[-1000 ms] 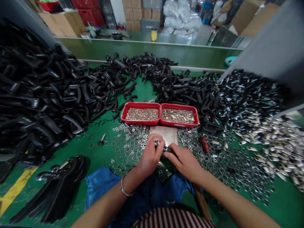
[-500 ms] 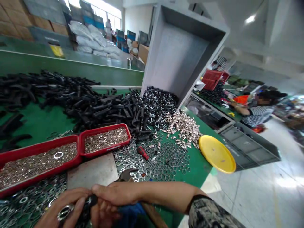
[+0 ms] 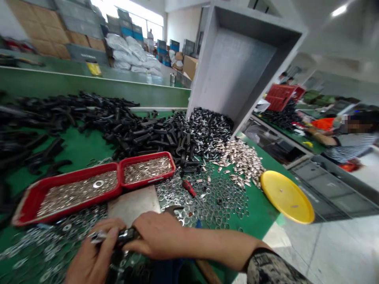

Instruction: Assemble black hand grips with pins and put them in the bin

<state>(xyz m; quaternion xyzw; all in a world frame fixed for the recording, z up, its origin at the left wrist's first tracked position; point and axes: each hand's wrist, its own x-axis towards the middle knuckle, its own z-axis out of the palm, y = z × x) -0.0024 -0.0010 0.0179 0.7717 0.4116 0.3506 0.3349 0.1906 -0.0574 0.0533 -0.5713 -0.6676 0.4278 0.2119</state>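
Observation:
Both my hands meet low in the head view over a green table [image 3: 74,152]. My right hand [image 3: 156,234] is closed round a small black-and-metal part [image 3: 126,235]. My left hand [image 3: 91,258] pinches the same part's silver end from the left. Under them lie several loose metal rings [image 3: 213,201] and a flat grey metal plate [image 3: 133,205]. Behind the plate stand two red trays [image 3: 118,185] filled with small silver pieces.
A heap of black plastic handles [image 3: 118,126] covers the back of the table. Silver and black cylinders [image 3: 237,157] spill from a tilted grey bin [image 3: 237,67]. A red-handled screwdriver [image 3: 188,188], a hammer head [image 3: 173,210] and a yellow lid [image 3: 286,196] lie right. Another person [image 3: 346,136] sits at a far bench.
The view swung right from the table toward the aisle, then steadied. My hands stayed together on the small part and shifted slightly rightward and upward in the picture.

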